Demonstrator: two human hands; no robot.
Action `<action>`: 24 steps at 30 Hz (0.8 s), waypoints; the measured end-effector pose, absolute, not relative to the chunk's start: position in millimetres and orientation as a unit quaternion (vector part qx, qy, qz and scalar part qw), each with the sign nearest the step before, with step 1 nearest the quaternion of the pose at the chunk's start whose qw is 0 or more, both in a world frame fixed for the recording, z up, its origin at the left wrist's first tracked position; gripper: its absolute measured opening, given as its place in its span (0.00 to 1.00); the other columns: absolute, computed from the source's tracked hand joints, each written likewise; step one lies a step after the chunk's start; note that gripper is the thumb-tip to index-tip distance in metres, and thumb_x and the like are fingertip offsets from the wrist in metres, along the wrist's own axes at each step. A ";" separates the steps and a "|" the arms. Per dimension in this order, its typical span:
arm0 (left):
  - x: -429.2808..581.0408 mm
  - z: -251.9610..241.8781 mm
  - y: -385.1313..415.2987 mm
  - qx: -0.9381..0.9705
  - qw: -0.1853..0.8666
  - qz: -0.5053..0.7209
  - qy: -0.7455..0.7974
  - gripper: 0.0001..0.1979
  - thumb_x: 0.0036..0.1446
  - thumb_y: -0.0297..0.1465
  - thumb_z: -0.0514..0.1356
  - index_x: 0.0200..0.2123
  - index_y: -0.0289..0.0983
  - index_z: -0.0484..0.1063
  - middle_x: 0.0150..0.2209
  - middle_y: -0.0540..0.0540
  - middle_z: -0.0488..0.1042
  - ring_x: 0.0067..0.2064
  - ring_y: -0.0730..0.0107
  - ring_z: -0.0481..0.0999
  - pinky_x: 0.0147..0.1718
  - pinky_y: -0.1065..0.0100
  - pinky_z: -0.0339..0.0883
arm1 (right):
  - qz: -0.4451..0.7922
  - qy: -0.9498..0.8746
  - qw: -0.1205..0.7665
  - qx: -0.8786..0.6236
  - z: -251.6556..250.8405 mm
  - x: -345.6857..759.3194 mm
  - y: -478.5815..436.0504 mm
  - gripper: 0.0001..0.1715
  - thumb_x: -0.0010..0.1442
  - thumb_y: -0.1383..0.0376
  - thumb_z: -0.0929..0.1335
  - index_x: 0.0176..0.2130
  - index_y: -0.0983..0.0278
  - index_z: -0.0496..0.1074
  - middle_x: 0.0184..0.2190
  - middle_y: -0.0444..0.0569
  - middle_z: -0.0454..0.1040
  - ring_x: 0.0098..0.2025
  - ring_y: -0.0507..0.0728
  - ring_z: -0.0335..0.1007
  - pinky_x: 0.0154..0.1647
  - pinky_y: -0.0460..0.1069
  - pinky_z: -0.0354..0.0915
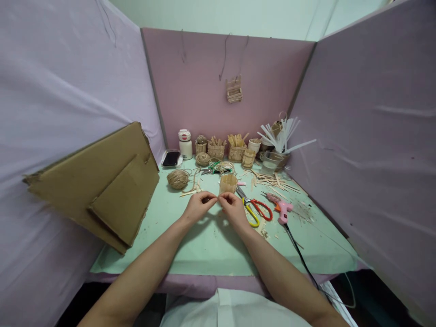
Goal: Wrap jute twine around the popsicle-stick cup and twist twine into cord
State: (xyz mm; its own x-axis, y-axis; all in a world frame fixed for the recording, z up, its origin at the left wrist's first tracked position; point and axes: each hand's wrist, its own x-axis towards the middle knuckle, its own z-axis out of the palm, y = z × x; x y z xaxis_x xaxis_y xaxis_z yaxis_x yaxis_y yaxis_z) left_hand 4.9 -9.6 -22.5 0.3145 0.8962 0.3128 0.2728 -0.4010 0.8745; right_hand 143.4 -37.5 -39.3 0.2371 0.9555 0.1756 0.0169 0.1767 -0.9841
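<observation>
My left hand (pixel 200 204) and my right hand (pixel 233 209) meet fingertip to fingertip above the middle of the table. Thumb and forefinger are pinched on each; whatever they hold is too small to make out. Just behind the fingers stands a small round cup of wooden sticks (pixel 228 182), its lower part hidden by my right hand. Scissors with one red and one yellow handle (pixel 250 203) lie right of my right hand. Farther right rests a pink glue gun (pixel 281 206) with its black cord running off the front edge.
A ball of twine (pixel 178 179) and green-handled pliers (pixel 215 168) lie behind my hands. Loose wooden sticks (pixel 272 178) are scattered at the right. Baskets of sticks (pixel 236 152), a white bottle (pixel 185 145) and a phone (pixel 170 159) line the back. Cardboard (pixel 119 195) leans at the left.
</observation>
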 end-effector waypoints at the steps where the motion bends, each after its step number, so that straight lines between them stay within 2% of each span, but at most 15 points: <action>1: 5.2 -23.4 -9.2 0.720 0.370 0.427 0.403 0.10 0.49 0.35 0.60 0.30 0.34 0.75 0.29 0.46 0.75 0.31 0.70 0.71 0.31 0.70 0.63 | 0.391 -0.478 0.599 -0.510 -40.0 143.4 -37.2 0.13 0.46 0.57 0.69 0.29 0.64 0.71 0.23 0.44 0.70 0.27 0.52 0.63 0.26 0.46 0.58; 10: 6.5 -24.0 -7.2 0.720 0.338 0.440 0.417 0.07 0.48 0.32 0.59 0.27 0.34 0.73 0.27 0.48 0.72 0.27 0.75 0.65 0.27 0.72 0.60 | 0.362 -0.512 0.588 -0.511 -43.5 145.2 -36.1 0.16 0.51 0.54 0.67 0.33 0.64 0.75 0.24 0.46 0.71 0.28 0.54 0.64 0.26 0.47 0.60; 19: 9.8 -23.1 -8.3 0.639 0.458 0.451 0.422 0.08 0.44 0.34 0.62 0.26 0.35 0.73 0.26 0.49 0.72 0.28 0.73 0.68 0.30 0.71 0.60 | 0.317 -0.545 0.580 -0.516 -46.1 147.5 -35.6 0.14 0.53 0.56 0.66 0.32 0.63 0.76 0.27 0.48 0.73 0.31 0.55 0.66 0.28 0.48 0.61; 24: 8.4 -15.9 -12.1 0.585 0.556 0.414 0.422 0.11 0.42 0.37 0.64 0.26 0.35 0.73 0.24 0.50 0.69 0.23 0.78 0.62 0.22 0.73 0.54 | 0.310 -0.556 0.568 -0.522 -42.5 146.4 -38.3 0.14 0.54 0.57 0.66 0.31 0.64 0.75 0.27 0.48 0.73 0.31 0.55 0.66 0.31 0.48 0.61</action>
State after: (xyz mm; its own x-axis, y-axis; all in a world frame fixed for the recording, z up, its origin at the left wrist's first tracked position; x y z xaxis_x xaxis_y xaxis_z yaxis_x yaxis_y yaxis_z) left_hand 8.4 -12.1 -15.9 0.3015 0.9534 0.0142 0.0337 -0.0256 0.9991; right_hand 146.4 -38.3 -42.5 0.1908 0.9321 0.3080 0.2277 0.2632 -0.9375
